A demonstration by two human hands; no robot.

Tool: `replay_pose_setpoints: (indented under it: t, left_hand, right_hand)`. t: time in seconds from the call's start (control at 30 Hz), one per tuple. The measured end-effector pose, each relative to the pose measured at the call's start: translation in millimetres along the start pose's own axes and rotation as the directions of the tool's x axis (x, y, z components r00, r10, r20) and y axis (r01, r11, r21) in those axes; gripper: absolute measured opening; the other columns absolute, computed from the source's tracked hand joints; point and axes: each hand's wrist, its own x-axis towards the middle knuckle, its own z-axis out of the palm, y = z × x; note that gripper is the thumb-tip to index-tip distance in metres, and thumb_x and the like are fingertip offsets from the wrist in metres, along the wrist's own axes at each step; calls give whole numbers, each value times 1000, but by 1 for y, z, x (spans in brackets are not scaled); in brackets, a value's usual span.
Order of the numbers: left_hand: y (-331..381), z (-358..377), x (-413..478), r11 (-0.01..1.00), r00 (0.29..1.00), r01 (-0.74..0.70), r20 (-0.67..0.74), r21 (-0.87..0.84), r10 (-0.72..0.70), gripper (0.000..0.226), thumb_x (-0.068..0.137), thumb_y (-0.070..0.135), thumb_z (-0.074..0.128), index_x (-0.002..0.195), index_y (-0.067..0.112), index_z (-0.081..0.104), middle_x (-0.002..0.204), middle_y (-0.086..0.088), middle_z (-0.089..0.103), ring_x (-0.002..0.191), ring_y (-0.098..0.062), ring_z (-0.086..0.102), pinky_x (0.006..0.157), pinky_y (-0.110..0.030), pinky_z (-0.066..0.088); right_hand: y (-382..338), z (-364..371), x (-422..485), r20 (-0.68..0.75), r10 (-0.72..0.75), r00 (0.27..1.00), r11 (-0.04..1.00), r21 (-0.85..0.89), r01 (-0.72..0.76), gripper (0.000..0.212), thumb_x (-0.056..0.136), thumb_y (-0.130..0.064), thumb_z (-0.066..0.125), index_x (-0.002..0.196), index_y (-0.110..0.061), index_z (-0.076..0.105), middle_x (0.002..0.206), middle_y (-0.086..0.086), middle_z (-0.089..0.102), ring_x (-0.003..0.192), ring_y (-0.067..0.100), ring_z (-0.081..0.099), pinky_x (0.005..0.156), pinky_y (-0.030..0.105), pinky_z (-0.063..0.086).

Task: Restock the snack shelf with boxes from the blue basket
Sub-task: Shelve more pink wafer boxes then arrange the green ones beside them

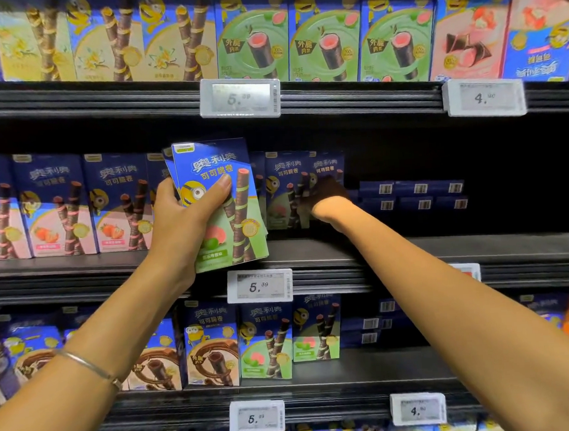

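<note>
Placing step: left hand (183, 221) clamps green boxes (224, 199), centre frame; right hand (328, 194) in shelf (412, 251) shadow, grip unreadable; next probably needs a box slotted upright.

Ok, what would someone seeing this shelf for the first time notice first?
The left hand holding a fan of green-and-blue boxes up in front of the middle shelf, dead centre. Next, the right hand reaching into shadow on that shelf, and the dark gap to its right with flat boxes at the back.

The green box (214, 164) reads 奥利奥 可可脆卷, and the price tag (259, 286) on the rail below it shows 5.39.
</note>
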Motion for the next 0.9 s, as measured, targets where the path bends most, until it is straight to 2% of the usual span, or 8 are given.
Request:
replay_pose_setpoints:
  t: [0.1, 0.17, 0.27, 0.37, 0.53, 0.67, 0.77, 0.9]
  left_hand:
    - [-1, 2, 0, 1000, 1000, 3, 5, -11, -3, 60, 90, 29, 82, 137, 7, 53, 118, -7, 79, 98, -25, 79, 82, -41, 65]
    - [-2, 6, 0, 1000, 1000, 0, 4, -19, 0, 59, 90, 27, 83, 136, 6, 53, 117, -7, 78, 96, -25, 80, 79, -39, 65]
    - [-4, 17, -1, 1000, 1000, -14, -6, -7, 14, 53, 88, 25, 85, 129, 8, 54, 114, -6, 78, 95, -22, 79, 79, -37, 64]
    - [-6, 30, -3, 999, 999, -54, -6, 4, 54, 59, 83, 24, 90, 127, 9, 54, 113, -4, 78, 96, -18, 78, 78, -33, 62]
    - [-10, 53, -4, 996, 996, -83, 21, 13, 83, 60, 80, 26, 91, 122, 11, 52, 118, -9, 76, 103, -22, 77, 88, -44, 64]
    - [-11, 71, -1, 998, 997, -70, 34, 11, 69, 54, 87, 37, 86, 123, 11, 55, 107, -1, 76, 91, -9, 79, 71, -25, 61]
    - [-10, 73, 8, 999, 999, -34, 14, 14, 34, 43, 95, 47, 75, 121, 19, 57, 109, 5, 73, 84, 4, 75, 62, -13, 55]
    - [-13, 66, 18, 989, 996, -79, -40, 122, 85, 39, 96, 23, 77, 123, 10, 53, 101, 9, 66, 68, 19, 64, 54, -3, 46]
  right_hand:
    - [-1, -15, -18, -118, -34, 992, 980, 192, 57, 38, 96, -37, 63, 124, -11, 62, 122, 13, 66, 113, 32, 62, 98, 41, 53]
    - [-7, -26, -51, -143, -63, 988, 864, 487, 126, 25, 92, -41, 63, 103, -19, 66, 106, 8, 69, 105, 29, 65, 92, 41, 56]
    - [-20, -46, -101, 166, -273, 948, 702, 708, 78, 57, 79, -66, 66, 114, -21, 65, 108, 1, 73, 100, 17, 73, 73, 34, 62]
    - [-22, -55, -127, 232, -414, 880, 765, 612, 199, 59, 72, -59, 79, 117, -24, 61, 110, -1, 72, 98, 9, 73, 71, 32, 62]
    - [-16, -57, -135, 68, -373, 925, 857, 408, 315, 51, 74, -48, 84, 111, -26, 58, 101, -3, 70, 92, 11, 71, 75, 40, 64]
    - [-4, -62, -128, 100, -327, 940, 826, 513, 233, 42, 79, -35, 85, 110, -21, 60, 94, -6, 73, 84, 4, 74, 60, 26, 59]
    - [11, -71, -121, 115, -265, 957, 797, 585, 150, 36, 82, -23, 84, 110, -15, 61, 94, -3, 78, 83, 8, 76, 58, 24, 57]
    - [41, -91, -103, 96, -186, 978, 807, 583, 96, 26, 84, -18, 82, 105, -14, 68, 97, 3, 79, 87, 16, 76, 60, 33, 61]
